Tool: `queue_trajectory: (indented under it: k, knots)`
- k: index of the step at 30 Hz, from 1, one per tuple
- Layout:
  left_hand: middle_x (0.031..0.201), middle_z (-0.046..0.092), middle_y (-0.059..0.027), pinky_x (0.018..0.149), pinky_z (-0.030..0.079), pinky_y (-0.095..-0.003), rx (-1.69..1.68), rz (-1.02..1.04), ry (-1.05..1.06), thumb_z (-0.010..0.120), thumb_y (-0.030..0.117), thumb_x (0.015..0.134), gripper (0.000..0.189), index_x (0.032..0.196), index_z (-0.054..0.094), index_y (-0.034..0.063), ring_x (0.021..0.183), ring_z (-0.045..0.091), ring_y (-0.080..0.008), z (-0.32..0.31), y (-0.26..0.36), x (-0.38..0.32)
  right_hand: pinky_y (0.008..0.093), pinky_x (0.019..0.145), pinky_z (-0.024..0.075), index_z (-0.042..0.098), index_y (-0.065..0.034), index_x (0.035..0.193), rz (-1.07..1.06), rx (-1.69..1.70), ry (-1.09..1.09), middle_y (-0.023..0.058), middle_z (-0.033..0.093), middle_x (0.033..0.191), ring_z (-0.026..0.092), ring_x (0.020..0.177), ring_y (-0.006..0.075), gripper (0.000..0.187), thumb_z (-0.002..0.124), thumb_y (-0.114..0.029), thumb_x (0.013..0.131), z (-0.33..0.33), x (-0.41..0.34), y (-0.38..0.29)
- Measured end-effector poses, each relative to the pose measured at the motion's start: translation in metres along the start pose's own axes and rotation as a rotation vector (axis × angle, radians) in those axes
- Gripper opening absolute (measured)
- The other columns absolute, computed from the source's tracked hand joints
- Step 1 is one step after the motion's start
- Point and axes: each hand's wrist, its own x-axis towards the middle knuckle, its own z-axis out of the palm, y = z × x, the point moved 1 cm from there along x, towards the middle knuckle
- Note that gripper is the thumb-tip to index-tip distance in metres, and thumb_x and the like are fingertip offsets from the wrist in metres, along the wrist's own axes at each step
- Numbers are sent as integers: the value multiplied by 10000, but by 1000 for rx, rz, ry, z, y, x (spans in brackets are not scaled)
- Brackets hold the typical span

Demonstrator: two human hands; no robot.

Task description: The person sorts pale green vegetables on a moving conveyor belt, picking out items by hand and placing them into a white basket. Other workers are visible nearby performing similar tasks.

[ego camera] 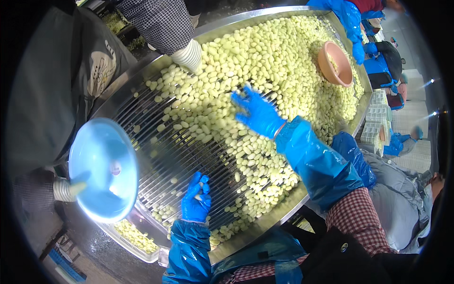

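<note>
Pale green oval fruits, grape-like [262, 56], lie in a thick layer over a metal sorting table with a slatted grate [177, 156]. My right hand [260, 112], in a blue glove, is spread over the fruits near the middle of the table, its fingers apart. My left hand [197, 198], also in a blue glove, is above the grate near the close edge. Its fingers are curled around one or two small pale fruits. Fewer fruits lie on the bars at the left, where dark gaps show between them.
A co-worker across the table holds a light blue plastic basin [104, 170] over its left end. A pink plastic bowl [335, 64] sits on the fruits at the far right. A white basket [131, 245] with fruits stands below the left end. Other workers are at the right.
</note>
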Motion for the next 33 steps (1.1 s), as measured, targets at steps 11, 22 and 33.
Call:
queue_trajectory:
  k: [11,22,33]
  knots:
    - [657,395,29,359,246,-186,987,167,322,429,144,1026,432,1454,412,86,402,316,-54,-45,11,-77,343,741,546,708,-117,1026,-227,582,240,88,667,980,663,812,232,215,738,-194,828,130,-131,-34]
    - [1116,639,-90,742,524,-256,423,-165,331,474,415,1007,479,1323,545,63,956,624,-208,-44,-36,-52,312,827,548,636,-96,1214,-330,1052,-189,88,647,1178,645,1037,192,309,656,-187,919,113,-176,-86]
    - [1157,620,-84,597,504,-196,535,-179,244,609,196,946,374,1290,562,58,867,611,-147,-63,-58,-46,408,705,536,666,-195,1041,178,205,455,92,639,1046,643,873,335,184,614,-152,869,138,-80,86]
